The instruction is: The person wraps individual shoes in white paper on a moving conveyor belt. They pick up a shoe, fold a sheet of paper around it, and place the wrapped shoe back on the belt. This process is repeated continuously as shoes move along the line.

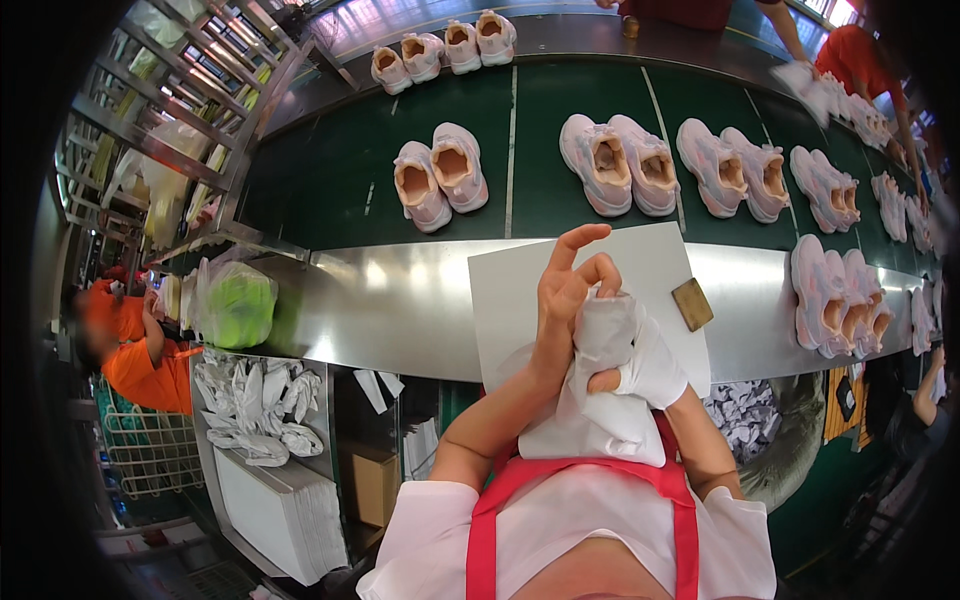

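Red apron straps [482, 545] over a white shirt [560, 515] fill the bottom of the frame, and just above them, at centre, a crumpled white sheet [590, 430] is gripped by the gloved right hand [650, 368], its bare thumb pressed on the front. At the sheet's upper end the left hand [563, 290] has its index finger extended and the others bent, whether gripping I cannot tell. Beyond lie a white board [510, 300] with a brown block [691, 305] near its right edge, a metal counter [400, 300] beneath it, and, across the upper frame, pale sneakers [584, 142] on a green belt [540, 100].
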`<state>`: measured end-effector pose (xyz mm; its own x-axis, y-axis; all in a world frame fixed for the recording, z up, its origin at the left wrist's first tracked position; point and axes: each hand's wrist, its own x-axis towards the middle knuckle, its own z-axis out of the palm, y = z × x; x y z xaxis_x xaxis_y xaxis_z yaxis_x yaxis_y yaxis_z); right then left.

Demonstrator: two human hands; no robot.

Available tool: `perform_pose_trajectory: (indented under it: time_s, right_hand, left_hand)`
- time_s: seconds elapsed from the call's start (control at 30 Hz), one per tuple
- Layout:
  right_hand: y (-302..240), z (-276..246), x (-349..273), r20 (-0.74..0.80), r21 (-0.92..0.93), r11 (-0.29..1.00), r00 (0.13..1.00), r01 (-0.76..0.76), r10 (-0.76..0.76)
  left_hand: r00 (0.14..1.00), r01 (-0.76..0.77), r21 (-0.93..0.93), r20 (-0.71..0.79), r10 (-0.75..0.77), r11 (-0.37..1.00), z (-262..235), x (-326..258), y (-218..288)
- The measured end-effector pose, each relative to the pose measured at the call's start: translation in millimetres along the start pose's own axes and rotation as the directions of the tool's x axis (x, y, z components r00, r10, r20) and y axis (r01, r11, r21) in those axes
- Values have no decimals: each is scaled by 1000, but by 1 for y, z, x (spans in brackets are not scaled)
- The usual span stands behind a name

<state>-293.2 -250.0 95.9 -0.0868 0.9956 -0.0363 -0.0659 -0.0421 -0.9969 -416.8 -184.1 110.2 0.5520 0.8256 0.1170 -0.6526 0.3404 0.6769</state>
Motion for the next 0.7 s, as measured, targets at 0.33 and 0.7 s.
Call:
perform_pose_trajectory:
  time_s: [0.33,0.7]
  right_hand:
    - [-15,-10,3,-477,-413,904,819,111,-318]
    - [-49,-26,-26,355,-823,69,606,563,-712]
  left_hand:
    - [929,145,845,63,-365,515,-26,-9,-4]
    - [852,524,-33,-6,-524,851,-102,-13,-10]
